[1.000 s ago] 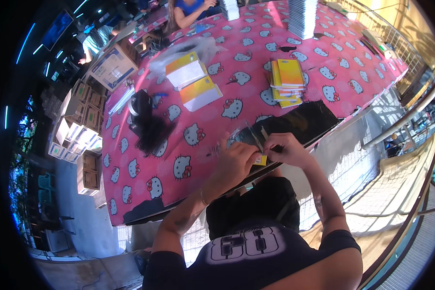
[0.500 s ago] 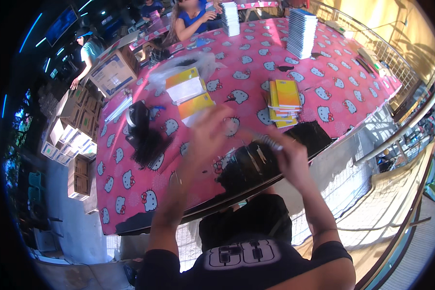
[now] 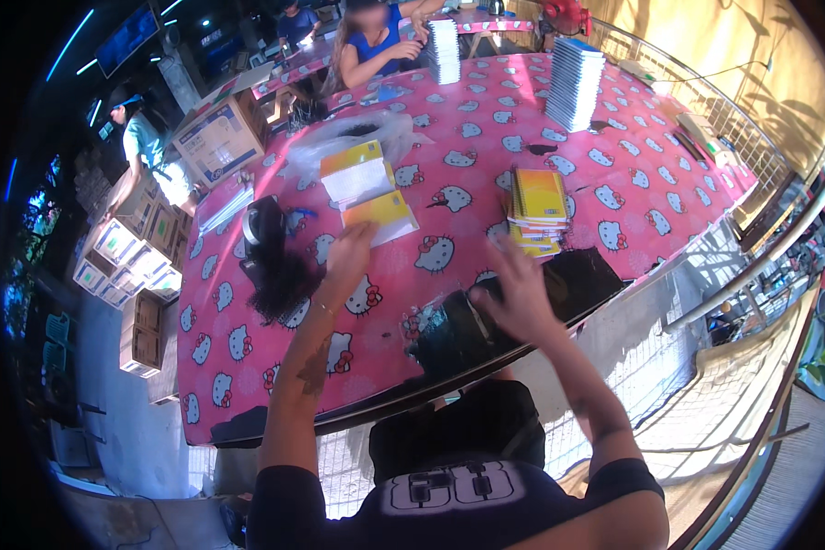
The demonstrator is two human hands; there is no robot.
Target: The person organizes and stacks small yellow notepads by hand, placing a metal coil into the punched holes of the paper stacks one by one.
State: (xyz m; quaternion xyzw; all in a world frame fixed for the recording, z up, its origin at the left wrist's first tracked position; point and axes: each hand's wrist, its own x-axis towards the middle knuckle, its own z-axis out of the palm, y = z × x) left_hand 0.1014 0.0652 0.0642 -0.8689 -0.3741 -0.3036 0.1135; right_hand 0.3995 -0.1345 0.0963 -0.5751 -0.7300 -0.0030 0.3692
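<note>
My left hand (image 3: 348, 257) is at the near edge of a yellow-and-white printed sheet (image 3: 376, 213), its fingers closed on the left corner. Beyond it lies a second such sheet or stack (image 3: 353, 172), partly overlapped. My right hand (image 3: 520, 289) hovers over the dark strip at the table's front, fingers spread and slightly blurred, with nothing seen in it. Just past its fingertips sits a small, uneven pile of yellow spiral notebooks (image 3: 539, 197).
Pink cartoon-print cloth (image 3: 435, 257) covers the table. A black tape dispenser-like object (image 3: 264, 234) stands left, beside dark bristly material. Tall notebook stacks (image 3: 575, 87) rise at the back. Cartons (image 3: 218, 142) stand left, near a person (image 3: 139, 137); another person (image 3: 376, 50) sits across.
My left hand has moved from mid-air down to the yellow-and-white sheet. My right hand has opened; the thin blurred thing near its fingers is no longer seen. The view has shifted slightly.
</note>
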